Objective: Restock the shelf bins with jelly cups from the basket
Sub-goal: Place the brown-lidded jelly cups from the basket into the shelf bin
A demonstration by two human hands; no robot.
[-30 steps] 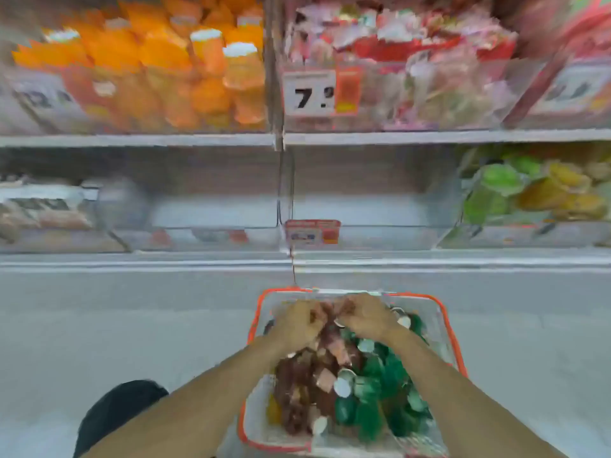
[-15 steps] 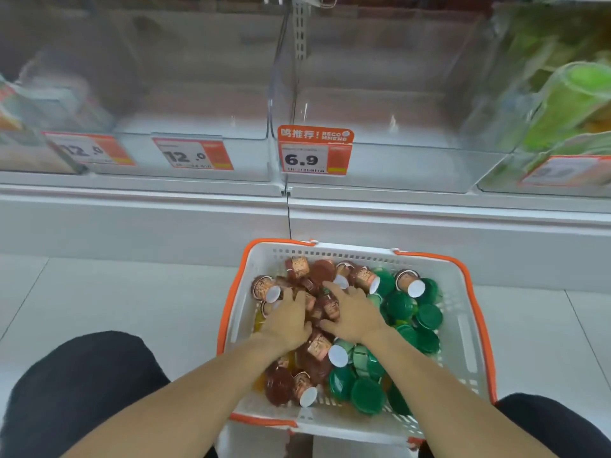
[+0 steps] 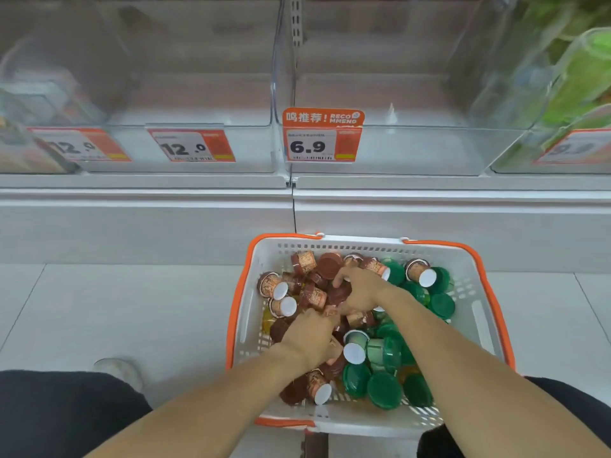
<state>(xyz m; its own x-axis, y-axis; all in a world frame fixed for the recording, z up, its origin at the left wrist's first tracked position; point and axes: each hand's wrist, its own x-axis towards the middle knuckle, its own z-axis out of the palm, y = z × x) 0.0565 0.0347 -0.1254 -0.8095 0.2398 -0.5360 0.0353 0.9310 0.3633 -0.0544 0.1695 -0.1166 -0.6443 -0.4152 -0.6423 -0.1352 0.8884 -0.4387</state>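
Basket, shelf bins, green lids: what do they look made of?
Basket: matte white moulded plastic, judging by its slotted walls, with an orange rim.
Shelf bins: clear glossy rigid plastic, probably acrylic; the shelf shows through them and their edges catch the light.
Green lids: smooth, slightly glossy plastic, with soft highlights on the flat tops.

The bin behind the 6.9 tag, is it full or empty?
Empty: the clear bin behind the 6.9 tag shows only bare shelf inside.

place: shop | evidence: price tags [image 3: 322, 145] on clear shelf bins [image 3: 396, 150]
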